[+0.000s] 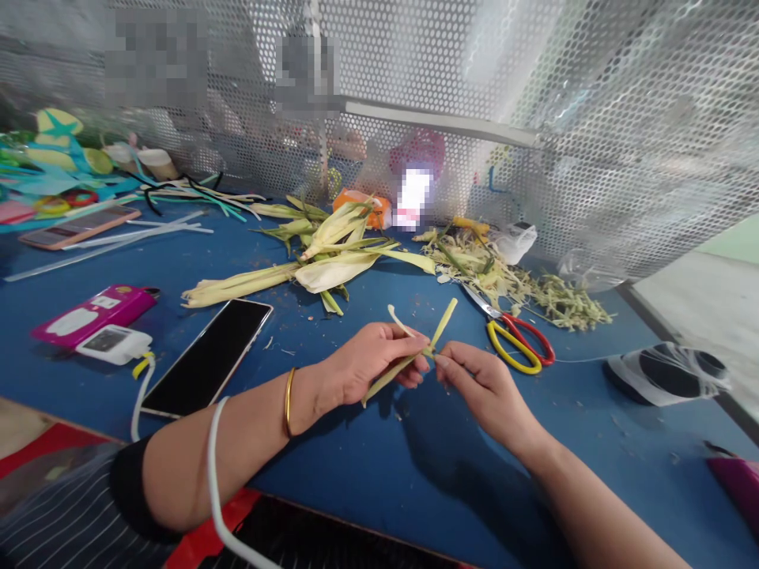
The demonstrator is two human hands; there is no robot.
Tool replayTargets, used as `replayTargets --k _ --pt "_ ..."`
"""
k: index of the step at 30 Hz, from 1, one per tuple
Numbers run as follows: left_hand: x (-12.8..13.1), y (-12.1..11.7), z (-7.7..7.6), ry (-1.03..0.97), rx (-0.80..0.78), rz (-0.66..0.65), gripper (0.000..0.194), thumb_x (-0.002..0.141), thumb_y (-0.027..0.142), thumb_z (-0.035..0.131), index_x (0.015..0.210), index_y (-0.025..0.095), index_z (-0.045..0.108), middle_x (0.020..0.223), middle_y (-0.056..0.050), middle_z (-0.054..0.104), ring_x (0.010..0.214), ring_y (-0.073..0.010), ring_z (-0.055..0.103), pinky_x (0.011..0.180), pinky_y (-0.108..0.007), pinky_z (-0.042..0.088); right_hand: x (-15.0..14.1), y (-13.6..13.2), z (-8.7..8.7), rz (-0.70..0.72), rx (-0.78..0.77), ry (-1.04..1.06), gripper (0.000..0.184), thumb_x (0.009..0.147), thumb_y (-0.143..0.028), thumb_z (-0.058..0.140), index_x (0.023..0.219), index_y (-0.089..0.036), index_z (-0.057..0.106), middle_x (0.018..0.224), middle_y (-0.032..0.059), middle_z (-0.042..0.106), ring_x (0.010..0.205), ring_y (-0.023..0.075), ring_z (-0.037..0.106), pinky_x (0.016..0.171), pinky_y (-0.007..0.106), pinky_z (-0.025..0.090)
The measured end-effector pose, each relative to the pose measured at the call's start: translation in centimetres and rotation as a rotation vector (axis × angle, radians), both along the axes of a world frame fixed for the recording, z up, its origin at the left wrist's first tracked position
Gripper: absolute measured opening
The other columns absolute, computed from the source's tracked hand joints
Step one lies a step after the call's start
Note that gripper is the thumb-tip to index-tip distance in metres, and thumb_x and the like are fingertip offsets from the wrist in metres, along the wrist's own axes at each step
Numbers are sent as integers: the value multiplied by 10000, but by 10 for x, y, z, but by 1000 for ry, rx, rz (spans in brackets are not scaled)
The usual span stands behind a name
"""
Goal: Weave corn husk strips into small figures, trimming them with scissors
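Over the front middle of the blue table, my left hand [379, 357] pinches a folded strip of pale green corn husk [388, 375]. Its ends stick out above and below my fingers. Close against it, my right hand [474, 379] has thumb and forefinger closed at the same strip's folded middle. Behind both hands lies a pile of corn husks [337, 261], pale yellow to green. Scissors [515, 340] with one red and one yellow handle lie beyond my right hand, blades partly under husk scraps [492, 273].
A black phone [210, 356] and a purple pouch with a white device [100, 324] lie left. A white cable [217, 482] crosses my left forearm. A wrapped thread spool [667, 371] stands right. Perforated metal mesh [415, 71] closes off the back.
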State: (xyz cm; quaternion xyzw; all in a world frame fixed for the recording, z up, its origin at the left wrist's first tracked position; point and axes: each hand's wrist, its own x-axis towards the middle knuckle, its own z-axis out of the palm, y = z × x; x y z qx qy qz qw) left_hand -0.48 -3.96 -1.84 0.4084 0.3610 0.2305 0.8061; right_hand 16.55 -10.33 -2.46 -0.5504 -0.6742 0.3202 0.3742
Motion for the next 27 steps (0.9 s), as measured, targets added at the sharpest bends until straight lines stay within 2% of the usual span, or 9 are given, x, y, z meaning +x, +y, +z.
replayTargets --k 2,5,9,12,15,19,22,25,27 --pt "-1 0 1 8 13 -9 252 780 358 722 808 119 649 674 -40 678 550 -99 618 565 -215 509 1 0 -1 -18 16 -24 363 946 -385 471 640 -203 542 605 -16 523 593 132 483 582 261 380" --pt "-1 -2 4 36 78 29 180 758 254 739 853 124 659 664 -33 689 549 -93 613 597 -219 511 1 1 -3 -74 -2 12 340 937 -407 485 691 -198 591 655 -3 576 640 142 521 611 263 400" --pt "1 -8 6 117 172 6 110 786 201 684 863 124 671 653 -29 686 558 -96 614 621 -233 514 0 4 -4 -198 -9 195 237 856 -417 607 846 -189 669 739 13 644 699 155 558 643 267 433" --pt "3 -11 2 162 250 -101 107 786 225 675 841 133 679 639 -21 675 538 -96 597 587 -229 493 -3 4 -3 -207 -66 339 232 789 -411 684 774 -180 667 675 1 625 612 132 522 580 257 426" --pt "4 -13 -3 172 366 -182 90 768 230 674 755 141 682 600 1 634 526 -98 577 548 -219 475 -4 3 -2 -182 -122 388 277 783 -413 692 659 -175 624 594 -15 567 545 111 467 528 248 388" --pt "5 -15 -4 256 422 -105 93 756 235 673 747 143 684 552 6 615 508 -119 582 531 -238 487 0 4 -4 -314 -39 421 256 802 -390 692 676 -181 614 559 -30 531 535 111 461 553 258 393" --pt "4 -13 -4 280 440 -112 231 738 294 710 899 128 722 643 -30 682 582 -146 626 592 -263 513 3 5 -3 -378 33 414 209 817 -372 682 736 -191 616 568 -32 555 542 119 494 583 264 417" --pt "0 -9 -1 297 547 -178 482 732 352 726 1158 132 681 747 -49 726 665 -170 650 645 -274 503 5 3 3 -379 84 305 186 841 -369 649 776 -198 613 584 -21 582 561 139 535 581 272 432" --pt "-3 -5 2 330 645 -172 515 753 404 708 1202 156 670 796 -50 735 707 -176 646 661 -266 481 6 1 8 -372 145 186 174 863 -355 621 785 -200 613 607 -11 594 581 147 551 581 275 433"
